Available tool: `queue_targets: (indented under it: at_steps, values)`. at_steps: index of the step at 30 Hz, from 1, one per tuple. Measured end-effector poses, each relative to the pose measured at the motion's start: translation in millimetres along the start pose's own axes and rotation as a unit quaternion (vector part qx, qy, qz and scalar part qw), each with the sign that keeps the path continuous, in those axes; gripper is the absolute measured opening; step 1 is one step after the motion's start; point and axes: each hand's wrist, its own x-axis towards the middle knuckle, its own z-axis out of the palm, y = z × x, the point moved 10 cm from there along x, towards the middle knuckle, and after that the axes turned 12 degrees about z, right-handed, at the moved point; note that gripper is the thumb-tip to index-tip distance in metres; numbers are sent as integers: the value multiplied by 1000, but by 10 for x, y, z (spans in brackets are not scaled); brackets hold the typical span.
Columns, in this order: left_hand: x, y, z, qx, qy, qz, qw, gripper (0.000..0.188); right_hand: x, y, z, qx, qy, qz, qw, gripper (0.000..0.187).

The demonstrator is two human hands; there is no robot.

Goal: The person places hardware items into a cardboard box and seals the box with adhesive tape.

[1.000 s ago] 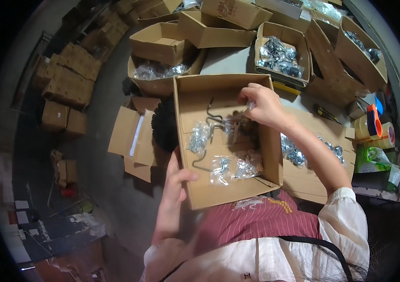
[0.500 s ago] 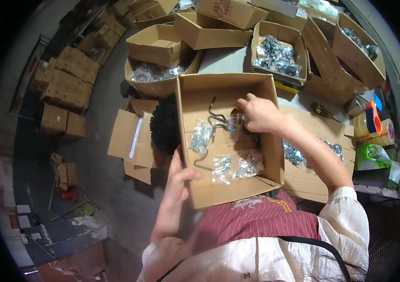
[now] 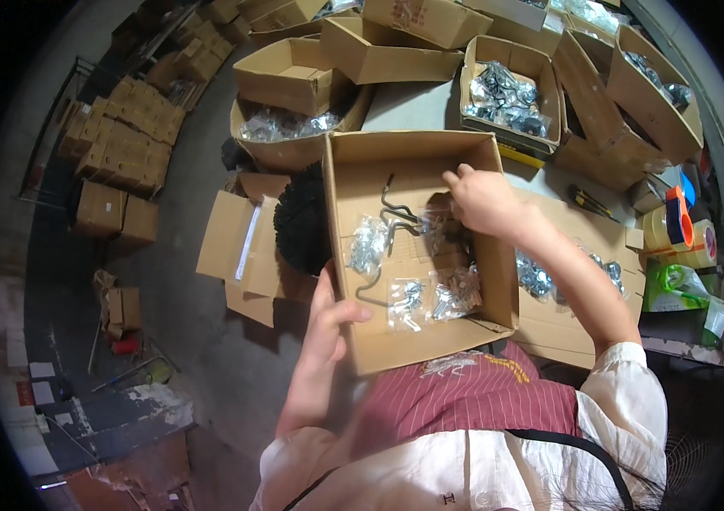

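Note:
A shallow open cardboard box [image 3: 413, 356] is tilted in front of me. My left hand [image 3: 328, 317] is closed on its left wall, thumb over the edge. Inside lie dark bent metal rods [image 3: 398, 211] and clear bags of small metal hardware: a bag at the left [image 3: 368, 245], a bag at the lower middle [image 3: 406, 302] and a bag at the lower right [image 3: 456, 294]. My right hand [image 3: 485, 201] is over the box's upper right part, fingers curled, above another clear bag [image 3: 437, 228]. What its fingers hold, if anything, is hidden.
A black bristly round object [image 3: 301, 221] stands left of the box, beside an open carton [image 3: 234, 238]. Farther off is a carton of bagged parts [image 3: 511, 49]. To the right are cardboard with bagged parts, a dark-and-yellow tool [image 3: 592, 203] and an orange tape dispenser [image 3: 677, 217].
My right hand has moved slightly right and back from the bag near the bent rods. My left hand keeps its hold on the box, and the view has shifted slightly.

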Motion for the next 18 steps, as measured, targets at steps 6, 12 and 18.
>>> queue_targets:
  at_steps: [6,12,18]
  values:
    - [0,-2,72,2,-7,0,1000,94,-41,101,557,-152,-24,-45,987,14]
    - [-38,-1,31,-2,-9,5,1000,96,14,48,9,126,-96,63,985,36]
    - [14,5,50,-3,-19,14,1000,98,60,204,537,253,-107,11,961,31]
